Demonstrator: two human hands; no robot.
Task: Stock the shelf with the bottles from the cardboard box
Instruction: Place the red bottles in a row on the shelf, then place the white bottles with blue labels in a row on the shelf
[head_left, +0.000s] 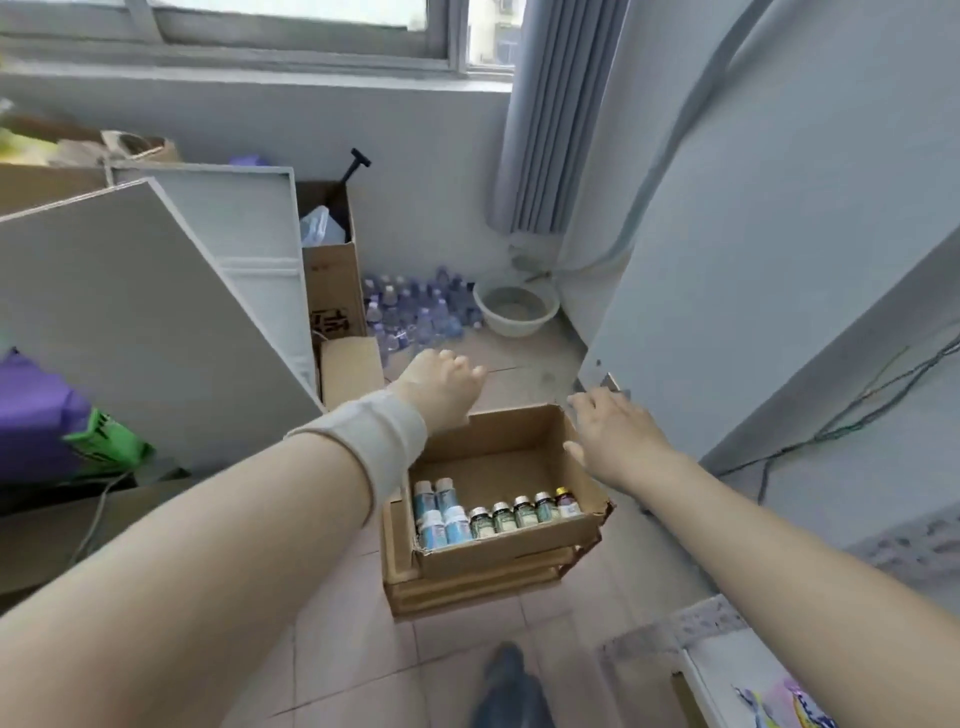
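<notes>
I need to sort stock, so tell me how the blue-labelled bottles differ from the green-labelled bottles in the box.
The blue-labelled bottles look wider than the green-labelled bottles. The blue ones stand two by two at the left end; the green ones form one row of four. Both groups stand upright by the near wall of the cardboard box.

Cardboard box (509, 552): brown, open-topped, centre frame, resting on stacked cardboard (467, 590).
Blue-labelled bottles (441, 514): four, white caps, upright, two rows in near-left corner.
Green-labelled bottles (514, 512): four, white caps, upright along near wall.
Yellow-capped bottle (564, 502): one, upright, right end of row.
</notes>
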